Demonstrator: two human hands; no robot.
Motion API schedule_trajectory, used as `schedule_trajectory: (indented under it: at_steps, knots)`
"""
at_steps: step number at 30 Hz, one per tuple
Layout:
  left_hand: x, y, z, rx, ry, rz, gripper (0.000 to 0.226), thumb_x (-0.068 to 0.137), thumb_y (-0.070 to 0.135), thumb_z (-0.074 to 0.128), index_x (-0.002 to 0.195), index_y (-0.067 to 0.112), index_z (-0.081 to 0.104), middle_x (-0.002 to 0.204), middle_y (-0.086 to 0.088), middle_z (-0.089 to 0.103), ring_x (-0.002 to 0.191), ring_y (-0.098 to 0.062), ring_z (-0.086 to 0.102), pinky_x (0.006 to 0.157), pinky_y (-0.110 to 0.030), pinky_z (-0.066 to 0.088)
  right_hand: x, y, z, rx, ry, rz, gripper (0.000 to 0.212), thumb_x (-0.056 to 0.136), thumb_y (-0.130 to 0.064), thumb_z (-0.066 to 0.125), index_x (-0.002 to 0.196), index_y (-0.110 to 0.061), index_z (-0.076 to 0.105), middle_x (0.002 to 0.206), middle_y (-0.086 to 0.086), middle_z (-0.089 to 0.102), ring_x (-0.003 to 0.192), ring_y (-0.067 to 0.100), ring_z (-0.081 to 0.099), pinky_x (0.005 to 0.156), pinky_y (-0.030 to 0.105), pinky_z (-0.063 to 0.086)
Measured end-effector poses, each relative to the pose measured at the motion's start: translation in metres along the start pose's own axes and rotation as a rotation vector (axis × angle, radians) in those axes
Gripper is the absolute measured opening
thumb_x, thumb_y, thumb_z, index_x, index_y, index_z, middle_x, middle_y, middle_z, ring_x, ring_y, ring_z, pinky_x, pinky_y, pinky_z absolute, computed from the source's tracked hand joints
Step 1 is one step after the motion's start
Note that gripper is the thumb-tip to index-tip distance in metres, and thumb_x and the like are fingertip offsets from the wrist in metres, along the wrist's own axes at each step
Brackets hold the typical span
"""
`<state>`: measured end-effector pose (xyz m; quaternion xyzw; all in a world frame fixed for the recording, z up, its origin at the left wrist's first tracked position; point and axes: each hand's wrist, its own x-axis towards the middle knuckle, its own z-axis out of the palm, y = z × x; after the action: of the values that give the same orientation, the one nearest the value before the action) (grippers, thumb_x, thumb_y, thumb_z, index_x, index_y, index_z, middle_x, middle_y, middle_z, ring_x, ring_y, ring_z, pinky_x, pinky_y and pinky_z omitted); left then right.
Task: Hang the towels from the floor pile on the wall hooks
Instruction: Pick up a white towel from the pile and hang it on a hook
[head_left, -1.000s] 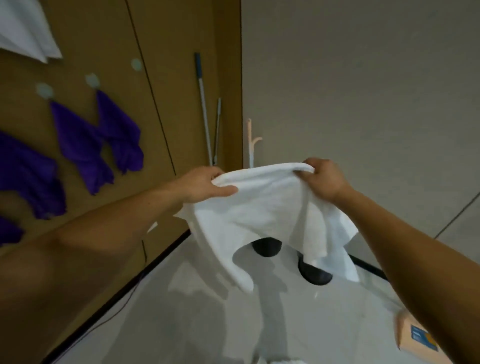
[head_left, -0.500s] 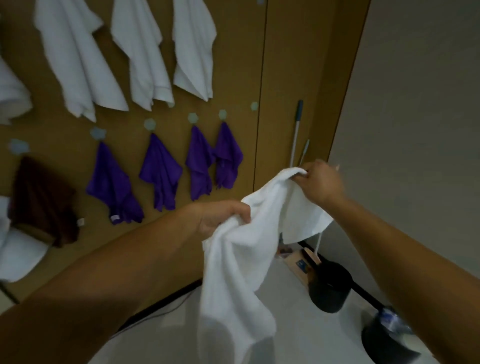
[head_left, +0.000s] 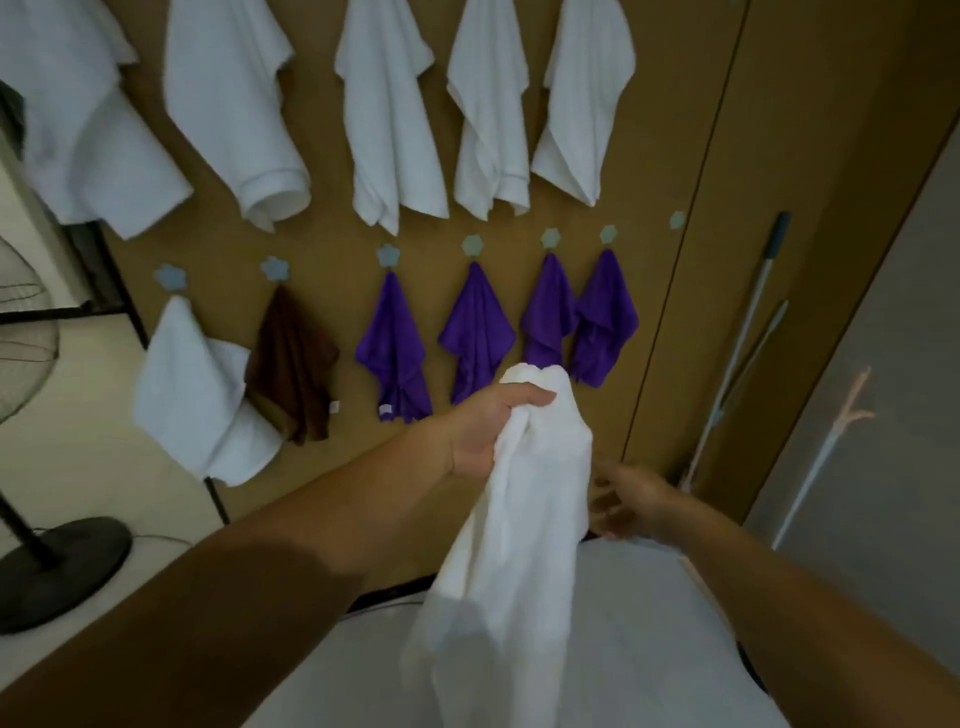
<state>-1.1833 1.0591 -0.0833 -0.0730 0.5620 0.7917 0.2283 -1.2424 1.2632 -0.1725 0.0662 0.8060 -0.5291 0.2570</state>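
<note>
Home utility corner: towel hooks (head_left: 676, 220), mop (head_left: 748, 332)

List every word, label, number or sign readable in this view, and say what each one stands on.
No text can be read anywhere in this view.
Small white tag at the bottom of the leftmost purple towel: too small and blurred to read.
Pale tag on the brown towel: also too small to read.

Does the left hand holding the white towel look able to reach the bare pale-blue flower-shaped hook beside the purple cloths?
Probably yes: nothing stands between the left hand, gripping the white towel, and the bare pale-blue flower-shaped hook up to its right.
</note>
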Motion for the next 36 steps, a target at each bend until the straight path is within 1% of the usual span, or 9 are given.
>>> schedule_trajectory:
  at_steps: [3,6,10,14,17,24,27,32,36]
  knots:
    - [-0.01,0.001,0.004,-0.07,0.091,0.099,0.03,0.095,0.027,0.051,0.109,0.001,0.059,0.101,-0.015,0.06,0.098,-0.025,0.059,0.089,-0.032,0.046,0.001,0.014,0.017,-0.042,-0.224,0.094,0.073,0.085,-0.074,0.039,0.116,-0.009,0.053,0.11,0.019,0.064,0.087,0.034,0.067,0.075,0.041,0.054]
    - [-0.019,0.01,0.01,-0.142,0.137,0.209,0.02,0.094,0.024,0.049,0.101,0.006,0.056,0.099,-0.015,0.056,0.09,-0.023,0.06,0.084,-0.033,0.048,0.0,0.001,0.031,0.185,-0.36,-0.017,0.084,0.08,-0.08,0.039,0.116,-0.007,0.06,0.109,0.014,0.063,0.094,0.028,0.062,0.076,0.036,0.048]
    - [-0.031,0.024,0.006,-0.232,0.138,0.277,0.043,0.091,0.026,0.051,0.128,0.004,0.052,0.12,-0.018,0.055,0.112,-0.032,0.054,0.106,-0.042,0.038,-0.003,-0.033,0.036,0.556,-0.377,-0.226,0.073,0.081,-0.072,0.05,0.123,-0.014,0.063,0.112,0.014,0.068,0.108,0.031,0.062,0.101,0.046,0.044]
    - [-0.039,0.026,-0.002,-0.274,0.125,0.308,0.042,0.088,0.032,0.053,0.117,0.002,0.059,0.107,-0.018,0.065,0.1,-0.032,0.062,0.091,-0.04,0.048,-0.008,-0.051,0.032,0.511,-0.333,-0.286,0.061,0.079,-0.068,0.056,0.124,-0.029,0.059,0.13,0.011,0.058,0.116,0.024,0.057,0.089,0.041,0.047]
    - [-0.043,0.027,0.003,-0.271,0.118,0.341,0.042,0.086,0.034,0.056,0.117,0.005,0.062,0.109,-0.016,0.067,0.1,-0.032,0.065,0.087,-0.039,0.051,-0.002,-0.048,0.03,0.508,-0.277,-0.21,0.081,0.083,-0.072,0.048,0.146,-0.024,0.035,0.142,0.019,0.044,0.124,0.033,0.048,0.105,0.049,0.039]
    - [-0.056,0.03,-0.009,-0.129,0.296,0.295,0.046,0.087,0.039,0.051,0.113,0.003,0.062,0.102,-0.015,0.068,0.095,-0.03,0.064,0.09,-0.038,0.047,-0.015,-0.046,0.043,0.638,-0.467,-0.201,0.048,0.087,-0.043,0.063,0.125,-0.013,0.063,0.106,0.009,0.073,0.094,0.025,0.071,0.076,0.035,0.058]
    - [-0.067,0.026,-0.031,-0.018,0.448,0.218,0.044,0.089,0.038,0.047,0.085,0.003,0.074,0.091,-0.016,0.072,0.085,-0.029,0.069,0.084,-0.037,0.049,-0.013,-0.055,0.025,0.378,-0.164,-0.229,0.051,0.094,-0.045,0.055,0.133,-0.012,0.051,0.093,0.001,0.066,0.079,0.02,0.063,0.065,0.032,0.051]
    - [-0.09,0.02,-0.067,0.19,0.84,0.18,0.022,0.088,0.015,0.059,0.107,0.004,0.063,0.111,-0.016,0.068,0.09,-0.028,0.067,0.073,-0.04,0.056,0.007,-0.061,-0.025,-0.212,0.174,-0.408,0.063,0.1,-0.046,0.04,0.143,0.001,0.039,0.142,0.021,0.047,0.124,0.035,0.049,0.103,0.042,0.041]
    - [-0.086,0.011,-0.079,0.27,0.968,0.201,0.02,0.09,0.016,0.06,0.102,0.001,0.059,0.107,-0.015,0.065,0.089,-0.028,0.063,0.069,-0.037,0.054,0.007,-0.071,-0.032,-0.585,0.291,-0.492,0.065,0.103,-0.047,0.027,0.128,0.007,0.051,0.126,0.025,0.058,0.117,0.037,0.054,0.098,0.04,0.042]
